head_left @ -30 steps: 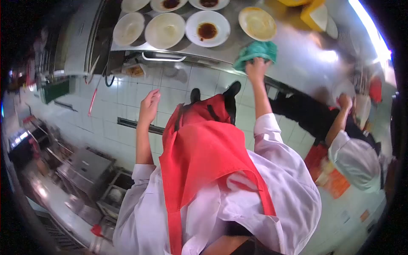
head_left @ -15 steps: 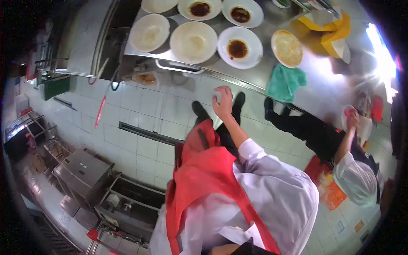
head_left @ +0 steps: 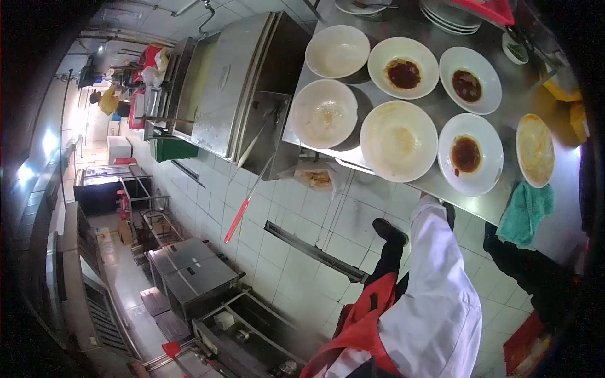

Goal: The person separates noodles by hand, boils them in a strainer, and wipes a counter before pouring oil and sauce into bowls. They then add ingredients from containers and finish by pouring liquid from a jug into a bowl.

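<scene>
My right arm, in a white sleeve point(head_left: 439, 264), reaches forward to the front edge of the steel counter point(head_left: 472, 205). Only a sliver of my right hand point(head_left: 424, 194) shows at the cuff, just below a large white bowl point(head_left: 399, 142) with pale residue; its fingers are hidden. Beside that bowl, a white bowl with brown sauce point(head_left: 471, 154) stands to the right and a bowl with a thin residue point(head_left: 324, 114) to the left. Behind them are two more sauce bowls point(head_left: 403, 68) point(head_left: 469, 79) and a pale bowl point(head_left: 338, 51). My left hand is out of view.
A stained oval dish point(head_left: 535, 151) and a green cloth point(head_left: 527, 214) lie at the counter's right. Stacked plates point(head_left: 449, 19) stand at the back. Left are a steel cabinet point(head_left: 230, 88) and a red-handled tool point(head_left: 237, 220). Another person's dark-clothed legs point(head_left: 529, 268) show at right.
The view has swung left, so the counter and bowls sit further right and lower. My right hand has moved from over the floor to the counter's edge, its fingers now hidden.
</scene>
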`<state>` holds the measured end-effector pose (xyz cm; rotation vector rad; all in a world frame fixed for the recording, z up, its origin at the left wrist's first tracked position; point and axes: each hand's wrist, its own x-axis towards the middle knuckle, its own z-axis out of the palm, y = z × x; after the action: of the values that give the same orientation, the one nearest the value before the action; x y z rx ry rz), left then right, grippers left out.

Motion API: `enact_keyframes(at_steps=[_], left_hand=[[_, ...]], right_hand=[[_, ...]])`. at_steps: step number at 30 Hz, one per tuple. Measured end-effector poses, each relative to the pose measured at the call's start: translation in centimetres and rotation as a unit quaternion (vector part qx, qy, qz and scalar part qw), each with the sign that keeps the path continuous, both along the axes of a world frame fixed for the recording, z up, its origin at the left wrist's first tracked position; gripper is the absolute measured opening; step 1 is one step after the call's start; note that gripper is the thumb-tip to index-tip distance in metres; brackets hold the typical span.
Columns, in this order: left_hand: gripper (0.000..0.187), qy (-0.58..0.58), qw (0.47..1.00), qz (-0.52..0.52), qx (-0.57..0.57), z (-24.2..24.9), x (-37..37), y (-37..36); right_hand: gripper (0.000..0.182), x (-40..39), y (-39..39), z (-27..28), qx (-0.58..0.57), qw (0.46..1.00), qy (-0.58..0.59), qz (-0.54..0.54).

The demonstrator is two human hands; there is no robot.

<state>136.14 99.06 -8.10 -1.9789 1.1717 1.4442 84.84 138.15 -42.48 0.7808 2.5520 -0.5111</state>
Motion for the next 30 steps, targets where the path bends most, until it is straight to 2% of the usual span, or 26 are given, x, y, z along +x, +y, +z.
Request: enact_keyframes(at_steps=[9, 12, 15, 17, 18, 19, 20, 21, 22, 23, 24, 25, 26, 27, 28, 30], left_hand=[[0.034, 0.06, 0.998, 0.038, -0.004, 0.1, -0.5, 1.7], [0.034, 0.108, 0.993, 0.042, -0.005, -0.1, -2.8, 1.7], [0.035, 0.209, 0.977, 0.033, -0.008, 0.3, -8.8, 1.8], [0.035, 0.303, 0.953, 0.004, -0.002, 1.4, -15.4, 3.2], [0.036, 0.352, 0.936, -0.024, -0.001, 1.9, -18.9, 4.5], [0.035, 0.367, 0.922, -0.12, -0.023, 4.3, -23.3, 6.8], [0.034, 0.386, 0.896, -0.214, -0.047, 5.4, -26.5, 8.5], [0.037, 0.418, 0.856, -0.299, -0.052, 5.6, -28.8, 10.3], [0.038, 0.429, 0.813, -0.393, -0.032, 5.4, -30.6, 11.9], [0.039, 0.438, 0.756, -0.486, -0.01, 5.2, -32.0, 14.1], [0.034, 0.412, 0.754, -0.511, 0.01, 5.9, -33.2, 16.8], [0.03, 0.434, 0.746, -0.496, 0.092, 7.0, -34.4, 19.5], [0.033, 0.433, 0.725, -0.523, 0.119, 5.3, -34.6, 20.9], [0.036, 0.429, 0.7, -0.553, 0.14, 3.7, -35.2, 22.1], [0.036, 0.441, 0.665, -0.578, 0.169, 3.9, -36.0, 24.9], [0.044, 0.527, 0.657, -0.495, 0.212, 5.4, -36.5, 31.3]], right_hand=[[0.015, 1.5, 1.7, 0.3, -0.037, 0.995, 0.048, -0.074], [0.014, 3.7, 2.5, 1.6, -0.085, 0.979, 0.127, -0.137], [0.016, 8.8, -0.2, 4.0, -0.15, 0.93, 0.272, -0.197], [0.018, 11.9, -3.5, 8.2, -0.26, 0.898, 0.309, -0.176], [0.005, 13.0, -5.0, 13.8, -0.397, 0.882, 0.213, -0.135], [0.009, 13.4, -6.5, 20.6, -0.47, 0.842, 0.25, -0.084], [0.013, 13.8, -6.4, 24.6, -0.519, 0.846, 0.105, -0.063], [0.012, 14.3, -5.9, 27.2, -0.588, 0.8, 0.092, 0.077], [0.011, 14.1, -5.3, 31.3, -0.607, 0.782, 0.079, 0.121], [0.013, 15.1, -4.6, 31.7, -0.708, 0.693, 0.079, 0.105], [0.016, 15.1, -3.5, 35.2, -0.695, 0.707, 0.054, 0.121], [0.017, 15.1, -1.5, 37.9, -0.722, 0.687, 0.046, 0.07], [0.019, 15.1, 1.0, 38.5, -0.73, 0.68, 0.056, 0.04], [0.018, 15.1, 4.2, 40.7, -0.71, 0.701, 0.057, 0.019], [0.016, 15.4, 6.8, 41.1, -0.717, 0.691, 0.09, 0.009], [0.013, 16.3, 11.3, 40.0, -0.727, 0.673, 0.135, 0.001]])
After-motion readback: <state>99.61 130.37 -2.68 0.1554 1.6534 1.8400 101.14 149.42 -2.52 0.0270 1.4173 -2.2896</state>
